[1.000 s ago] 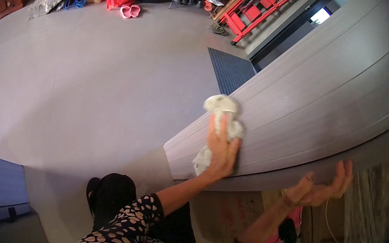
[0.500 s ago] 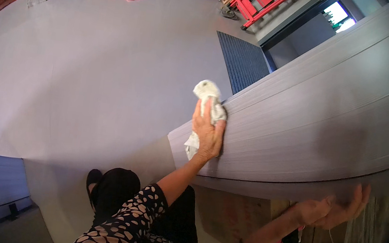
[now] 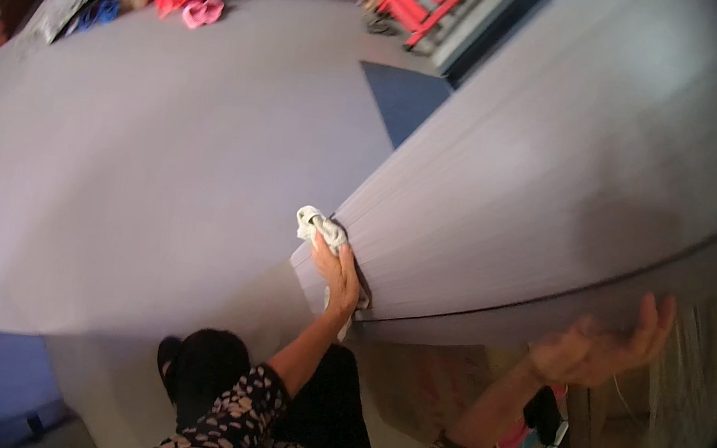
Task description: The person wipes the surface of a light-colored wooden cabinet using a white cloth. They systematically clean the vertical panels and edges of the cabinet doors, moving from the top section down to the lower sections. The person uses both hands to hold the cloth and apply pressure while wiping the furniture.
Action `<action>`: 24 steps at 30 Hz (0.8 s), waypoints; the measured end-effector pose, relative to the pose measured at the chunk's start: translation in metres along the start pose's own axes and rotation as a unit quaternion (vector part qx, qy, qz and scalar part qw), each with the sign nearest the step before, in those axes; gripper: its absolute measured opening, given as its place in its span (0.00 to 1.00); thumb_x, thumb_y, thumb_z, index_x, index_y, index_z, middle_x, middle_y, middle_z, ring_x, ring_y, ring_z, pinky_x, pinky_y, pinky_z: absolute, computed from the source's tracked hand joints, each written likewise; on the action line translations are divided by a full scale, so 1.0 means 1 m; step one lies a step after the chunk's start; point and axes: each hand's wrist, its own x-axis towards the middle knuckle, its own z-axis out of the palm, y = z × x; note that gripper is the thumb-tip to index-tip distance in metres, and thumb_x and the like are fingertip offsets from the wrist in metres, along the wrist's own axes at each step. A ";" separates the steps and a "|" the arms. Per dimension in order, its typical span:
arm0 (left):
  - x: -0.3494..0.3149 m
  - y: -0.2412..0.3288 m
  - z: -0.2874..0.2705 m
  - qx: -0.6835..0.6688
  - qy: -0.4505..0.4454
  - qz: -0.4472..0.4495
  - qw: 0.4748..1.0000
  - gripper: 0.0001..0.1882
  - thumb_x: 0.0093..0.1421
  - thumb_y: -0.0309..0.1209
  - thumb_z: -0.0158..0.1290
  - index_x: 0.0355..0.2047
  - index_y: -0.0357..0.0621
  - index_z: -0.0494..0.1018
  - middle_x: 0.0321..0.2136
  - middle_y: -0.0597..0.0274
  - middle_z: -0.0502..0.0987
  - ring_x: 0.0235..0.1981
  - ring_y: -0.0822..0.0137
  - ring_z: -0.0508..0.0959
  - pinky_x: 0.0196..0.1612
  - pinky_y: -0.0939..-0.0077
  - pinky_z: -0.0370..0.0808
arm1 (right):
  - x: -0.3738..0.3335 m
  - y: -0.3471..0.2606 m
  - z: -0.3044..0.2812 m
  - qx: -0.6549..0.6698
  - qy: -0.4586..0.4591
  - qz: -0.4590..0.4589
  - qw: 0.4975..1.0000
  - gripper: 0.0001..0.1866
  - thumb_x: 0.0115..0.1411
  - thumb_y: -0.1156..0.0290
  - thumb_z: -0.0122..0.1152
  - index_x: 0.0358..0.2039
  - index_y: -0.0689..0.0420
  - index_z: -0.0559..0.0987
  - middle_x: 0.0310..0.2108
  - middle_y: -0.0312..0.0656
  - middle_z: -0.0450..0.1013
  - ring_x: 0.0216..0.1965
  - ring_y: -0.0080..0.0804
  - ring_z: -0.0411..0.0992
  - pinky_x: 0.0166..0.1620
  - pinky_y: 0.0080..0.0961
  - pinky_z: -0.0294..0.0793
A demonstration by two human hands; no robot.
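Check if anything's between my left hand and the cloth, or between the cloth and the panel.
Nothing visible is in the way: your left hand is directly on the cloth, at the panel's near end. Your right hand is off to the right.

The left hand [image 3: 336, 282] is gripping, pointing toward eleven o'clock; at four o'clock the right hand [image 3: 599, 353] is holding its fingers loosely bent.
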 end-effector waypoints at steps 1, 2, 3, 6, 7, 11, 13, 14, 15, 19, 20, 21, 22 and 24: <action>-0.003 0.005 0.005 -0.004 -0.008 0.058 0.998 0.34 0.61 0.37 0.41 0.62 0.36 0.41 0.61 0.39 0.44 0.62 0.45 0.44 0.62 0.54 0.39 | 0.001 -0.003 0.002 -0.001 0.007 0.012 1.000 0.24 0.58 0.58 0.44 0.48 0.64 0.66 0.54 0.53 0.58 0.57 0.46 0.55 0.59 0.47 0.52; -0.013 0.026 0.006 -0.022 -0.042 0.079 0.996 0.33 0.61 0.34 0.41 0.62 0.36 0.41 0.62 0.39 0.40 0.62 0.45 0.42 0.62 0.54 0.38 | -0.009 0.000 0.005 0.036 0.027 0.022 0.999 0.25 0.58 0.57 0.45 0.49 0.63 0.64 0.55 0.53 0.55 0.57 0.46 0.54 0.59 0.46 0.53; -0.021 0.043 0.005 -0.023 -0.062 0.135 0.989 0.33 0.61 0.33 0.41 0.62 0.36 0.41 0.62 0.39 0.39 0.63 0.45 0.42 0.62 0.54 0.38 | -0.022 -0.003 0.008 0.075 0.050 0.031 0.995 0.27 0.58 0.56 0.46 0.51 0.62 0.62 0.56 0.54 0.53 0.57 0.46 0.53 0.59 0.45 0.54; -0.036 0.088 0.008 -0.025 -0.109 0.287 0.951 0.33 0.59 0.28 0.45 0.62 0.38 0.44 0.62 0.38 0.37 0.62 0.43 0.42 0.62 0.55 0.41 | -0.041 -0.007 0.017 0.197 0.081 0.066 0.975 0.31 0.57 0.55 0.49 0.55 0.60 0.58 0.58 0.52 0.49 0.58 0.45 0.53 0.58 0.44 0.56; -0.044 0.111 0.013 -0.023 -0.136 0.319 0.938 0.34 0.59 0.27 0.47 0.62 0.39 0.45 0.62 0.38 0.37 0.62 0.43 0.42 0.62 0.54 0.42 | -0.034 -0.003 0.014 0.236 0.087 0.078 0.965 0.32 0.57 0.55 0.50 0.56 0.60 0.56 0.58 0.52 0.48 0.58 0.46 0.53 0.58 0.43 0.57; -0.048 0.185 0.019 0.006 -0.193 0.474 0.859 0.38 0.50 0.22 0.55 0.61 0.46 0.53 0.62 0.38 0.38 0.62 0.42 0.45 0.60 0.52 0.46 | -0.036 -0.003 0.003 0.212 0.070 0.136 0.965 0.32 0.56 0.52 0.52 0.56 0.56 0.57 0.58 0.50 0.49 0.58 0.45 0.53 0.58 0.44 0.57; -0.049 0.214 0.024 0.019 -0.207 0.565 0.799 0.39 0.47 0.21 0.57 0.60 0.48 0.55 0.62 0.38 0.39 0.61 0.41 0.46 0.60 0.51 0.47 | -0.032 -0.002 -0.002 0.227 0.076 0.154 0.959 0.33 0.56 0.49 0.51 0.56 0.55 0.57 0.58 0.51 0.49 0.57 0.45 0.53 0.57 0.43 0.57; -0.053 0.223 0.022 0.023 -0.215 0.587 0.780 0.37 0.45 0.24 0.59 0.57 0.50 0.60 0.61 0.39 0.44 0.60 0.42 0.50 0.58 0.51 0.51 | -0.038 -0.003 -0.003 0.241 0.087 0.159 0.953 0.34 0.56 0.49 0.52 0.56 0.55 0.57 0.58 0.51 0.49 0.57 0.45 0.53 0.57 0.43 0.57; -0.054 0.223 0.023 0.032 -0.194 0.609 0.769 0.34 0.46 0.25 0.58 0.56 0.51 0.62 0.61 0.40 0.46 0.59 0.43 0.51 0.57 0.52 0.52 | -0.043 -0.004 -0.003 0.256 0.098 0.164 0.948 0.34 0.56 0.48 0.52 0.56 0.55 0.57 0.58 0.51 0.49 0.57 0.45 0.54 0.58 0.43 0.57; -0.064 0.199 0.026 0.091 -0.133 0.665 0.729 0.25 0.49 0.28 0.57 0.49 0.56 0.70 0.57 0.44 0.54 0.57 0.47 0.56 0.53 0.56 0.56 | -0.059 0.000 -0.003 0.257 0.115 0.190 0.940 0.35 0.55 0.48 0.52 0.55 0.58 0.57 0.58 0.51 0.50 0.56 0.43 0.55 0.57 0.38 0.56; -0.062 0.183 0.021 0.119 -0.118 0.678 0.716 0.22 0.49 0.28 0.57 0.47 0.57 0.72 0.56 0.46 0.56 0.56 0.48 0.57 0.52 0.57 0.57 | -0.064 -0.002 -0.001 0.240 0.109 0.190 0.946 0.35 0.55 0.49 0.52 0.55 0.60 0.58 0.57 0.53 0.52 0.55 0.43 0.55 0.57 0.36 0.55; -0.063 0.172 0.016 0.145 -0.128 0.684 0.703 0.22 0.49 0.27 0.57 0.47 0.53 0.72 0.56 0.45 0.55 0.55 0.49 0.57 0.52 0.58 0.57 | -0.065 -0.006 -0.002 0.242 0.112 0.199 0.943 0.35 0.54 0.50 0.52 0.54 0.62 0.59 0.56 0.54 0.53 0.56 0.43 0.55 0.57 0.37 0.53; -0.065 0.160 0.009 0.170 -0.137 0.689 0.691 0.21 0.49 0.26 0.57 0.46 0.50 0.72 0.55 0.43 0.54 0.54 0.49 0.57 0.51 0.58 0.56 | -0.070 -0.006 -0.002 0.233 0.109 0.200 0.945 0.35 0.54 0.50 0.52 0.54 0.62 0.59 0.56 0.55 0.53 0.56 0.44 0.55 0.57 0.38 0.53; -0.070 0.141 -0.003 0.200 -0.151 0.690 0.679 0.20 0.49 0.26 0.57 0.45 0.46 0.72 0.54 0.43 0.54 0.52 0.50 0.57 0.51 0.59 0.55 | -0.074 -0.007 -0.004 0.224 0.105 0.208 0.946 0.35 0.53 0.49 0.52 0.53 0.62 0.60 0.55 0.55 0.53 0.55 0.44 0.54 0.57 0.40 0.52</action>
